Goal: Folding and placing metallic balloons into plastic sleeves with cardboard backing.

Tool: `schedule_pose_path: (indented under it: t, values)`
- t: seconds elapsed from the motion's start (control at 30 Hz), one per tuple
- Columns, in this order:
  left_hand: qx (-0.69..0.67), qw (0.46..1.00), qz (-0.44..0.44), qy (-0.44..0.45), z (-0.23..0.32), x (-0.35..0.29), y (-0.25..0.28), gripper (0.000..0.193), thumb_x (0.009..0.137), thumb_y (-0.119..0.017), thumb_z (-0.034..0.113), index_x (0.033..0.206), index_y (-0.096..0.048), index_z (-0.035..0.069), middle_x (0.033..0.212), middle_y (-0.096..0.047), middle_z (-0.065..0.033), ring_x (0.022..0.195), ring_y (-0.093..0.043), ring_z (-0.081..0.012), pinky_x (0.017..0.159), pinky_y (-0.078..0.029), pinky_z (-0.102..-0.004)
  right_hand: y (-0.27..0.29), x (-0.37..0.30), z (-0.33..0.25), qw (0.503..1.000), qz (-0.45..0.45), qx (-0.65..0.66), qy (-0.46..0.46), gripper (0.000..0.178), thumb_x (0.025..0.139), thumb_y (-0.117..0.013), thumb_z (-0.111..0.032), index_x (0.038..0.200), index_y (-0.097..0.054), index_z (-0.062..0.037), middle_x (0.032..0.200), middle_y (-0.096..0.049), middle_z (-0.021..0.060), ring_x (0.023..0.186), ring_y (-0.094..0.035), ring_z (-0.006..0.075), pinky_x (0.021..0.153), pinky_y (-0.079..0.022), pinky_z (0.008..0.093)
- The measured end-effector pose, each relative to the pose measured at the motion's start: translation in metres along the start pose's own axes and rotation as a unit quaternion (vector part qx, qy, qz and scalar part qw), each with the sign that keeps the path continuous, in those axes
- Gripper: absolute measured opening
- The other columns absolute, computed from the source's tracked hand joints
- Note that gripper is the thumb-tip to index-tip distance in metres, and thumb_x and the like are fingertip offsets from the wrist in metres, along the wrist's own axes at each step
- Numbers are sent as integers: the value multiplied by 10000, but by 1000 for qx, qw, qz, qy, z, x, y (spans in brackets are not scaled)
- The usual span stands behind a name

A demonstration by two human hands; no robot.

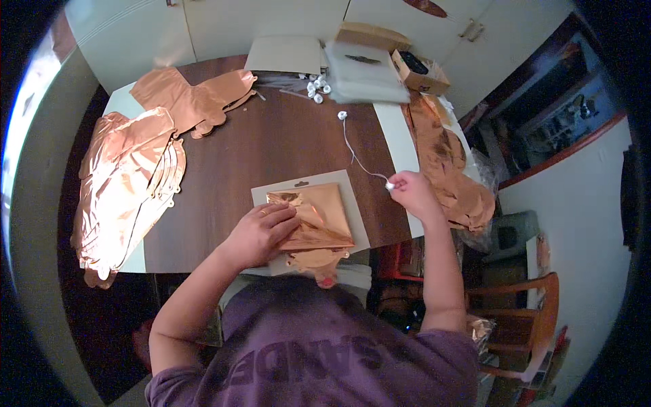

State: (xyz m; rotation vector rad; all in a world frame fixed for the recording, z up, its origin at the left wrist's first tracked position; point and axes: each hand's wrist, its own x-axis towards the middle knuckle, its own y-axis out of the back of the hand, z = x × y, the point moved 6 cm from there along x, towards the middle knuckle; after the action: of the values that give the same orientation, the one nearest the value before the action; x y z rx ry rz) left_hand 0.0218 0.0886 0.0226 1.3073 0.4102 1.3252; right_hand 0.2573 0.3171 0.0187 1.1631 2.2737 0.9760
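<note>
A folded copper-coloured foil balloon (pixel 322 220) rests on a grey backing card (pixel 356 214) at the table's near edge. My left hand (pixel 264 230) lies over the foil's left side, fingers stretched out and pressing it flat. Part of the foil (pixel 319 263) hangs out below the card's lower end. To the right, my right hand (pixel 412 193) pinches a small white piece (pixel 390 185) at the end of a thin white ribbon (pixel 356 157). That ribbon runs back across the table to a small white roll (pixel 342 116).
Flat copper foil balloons lie in piles at the left (pixel 125 183) and right (pixel 444 156) of the brown table (pixel 291 142). Towards the back are several white ribbon rolls (pixel 317 88), a stack of cards (pixel 285 54), clear plastic bags (pixel 366 71) and a cardboard box (pixel 424 78). A wooden chair (pixel 542 319) stands at right.
</note>
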Motion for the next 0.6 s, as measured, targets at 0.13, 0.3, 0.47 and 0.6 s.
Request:
schedule_pose_path:
  t: [0.13, 0.3, 0.47, 0.6]
  values:
    - [-6, 1000, -11, 7, 0, 1, 0, 398, 723, -672, 115, 1112, -635, 43, 1177, -627, -130, 1143, -580, -307, 972, -462, -430, 6, -27, 15, 998, -41, -19, -51, 216, 721, -697, -17, 928, -640, -7, 770, -623, 45, 686, -590, 131, 636, -490, 279]
    - [-6, 1000, 11, 12, 3, 4, 8, 398, 709, -695, 108, 1099, -639, 51, 1173, -628, -121, 1142, -583, -301, 960, -469, -439, -1, -44, -1, 999, -7, 37, -39, 316, 723, -734, -71, 980, -553, -36, 692, -565, 54, 655, -571, 182, 625, -479, 326]
    - [-13, 1000, -5, 18, -2, 3, 4, 399, 732, -687, 151, 1117, -640, 55, 1199, -620, -130, 1161, -570, -314, 991, -453, -450, 17, -34, 4, 998, 25, -10, -57, 311, 758, -733, -154, 987, -560, -36, 722, -600, 71, 669, -595, 214, 636, -487, 330]
    - [-15, 999, -27, 32, -3, 2, 0, 410, 746, -671, 177, 1136, -641, 55, 1228, -611, -144, 1186, -551, -335, 1022, -435, -459, 32, 28, -9, 995, 78, -61, -24, 238, 747, -725, -226, 860, -661, -28, 860, -681, 141, 793, -663, 242, 711, -524, 355]
